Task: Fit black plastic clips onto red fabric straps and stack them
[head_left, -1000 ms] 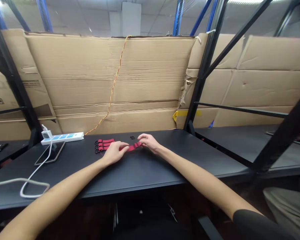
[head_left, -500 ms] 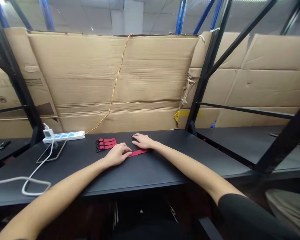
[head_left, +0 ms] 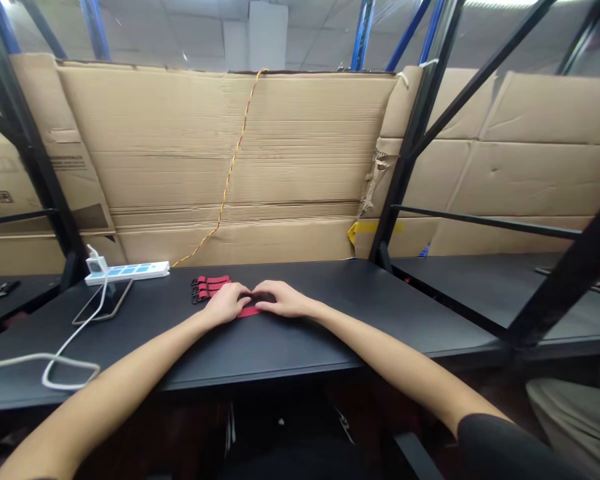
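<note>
Low over the black tabletop, my left hand (head_left: 226, 303) and my right hand (head_left: 281, 299) meet at the fingertips. Between them lies a red strap (head_left: 249, 311), its ends partly hidden by my fingers. My left fingers are closed on its left part. My right hand has its thumb and fingers closed at the right part. Just left of my left hand sits a row of several red straps (head_left: 213, 287) with black buckles at their left ends; my left hand covers some of their right side.
A white power strip (head_left: 130, 273) with a plugged-in charger stands at the back left. A phone-like flat device (head_left: 105, 303) and a looped white cable (head_left: 73, 357) lie in front of it. Cardboard (head_left: 290, 153) walls the back; a black metal post (head_left: 405, 153) rises at the right.
My right hand has moved left along the strap, from lying flat to curled close against my left hand. My left hand has shifted slightly left. Less of the red strap shows.
</note>
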